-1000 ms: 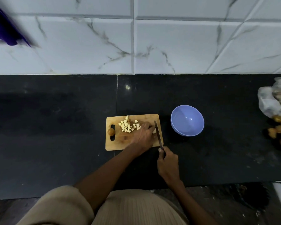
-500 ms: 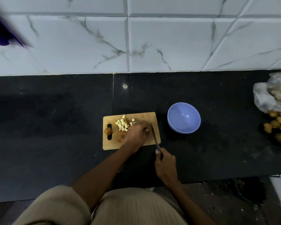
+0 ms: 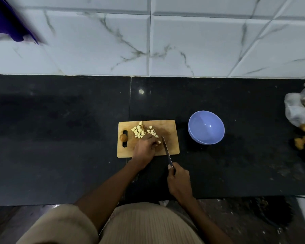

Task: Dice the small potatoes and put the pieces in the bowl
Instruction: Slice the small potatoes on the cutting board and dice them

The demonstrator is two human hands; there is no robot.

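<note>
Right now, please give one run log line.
left hand holds potato piece on cutting board | right hand grips knife | blue bowl empty

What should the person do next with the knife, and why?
Probably bring the knife down for another cut. The left hand is holding a potato piece on the cutting board, right beside the blade. The right hand grips the handle. The diced pieces are piled on the board, and the bowl looks empty.

Left hand [image 3: 144, 147] fingers curled downward, right hand [image 3: 179, 182] fisted, both forearms extended
</note>
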